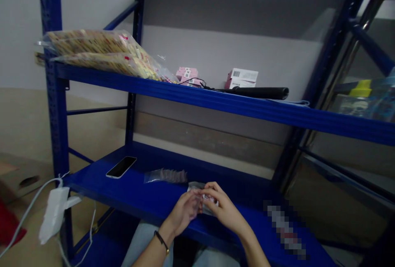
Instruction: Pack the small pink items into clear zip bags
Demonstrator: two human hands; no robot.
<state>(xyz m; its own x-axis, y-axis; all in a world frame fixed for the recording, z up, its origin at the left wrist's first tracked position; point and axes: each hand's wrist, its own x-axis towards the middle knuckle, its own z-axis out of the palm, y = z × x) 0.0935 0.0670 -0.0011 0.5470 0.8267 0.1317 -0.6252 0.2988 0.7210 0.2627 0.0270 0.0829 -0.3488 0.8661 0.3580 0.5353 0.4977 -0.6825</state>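
Observation:
Both my hands meet over the lower blue shelf point(145, 201). My left hand point(183, 213) and my right hand point(224, 209) pinch a small clear plastic bag point(197, 186) between their fingertips; what is inside it is too small to make out. A second small clear bag point(166, 175) with something pinkish in it lies flat on the shelf just behind my left hand. A black band sits on my left wrist.
A phone point(121, 167) lies face up at the shelf's left. The upper shelf point(216, 100) carries packs of printed bags point(101, 53), pink boxes point(188, 75), a white box point(242, 78) and a black tube point(262, 92). A white charger point(54, 213) with cables hangs at the left post.

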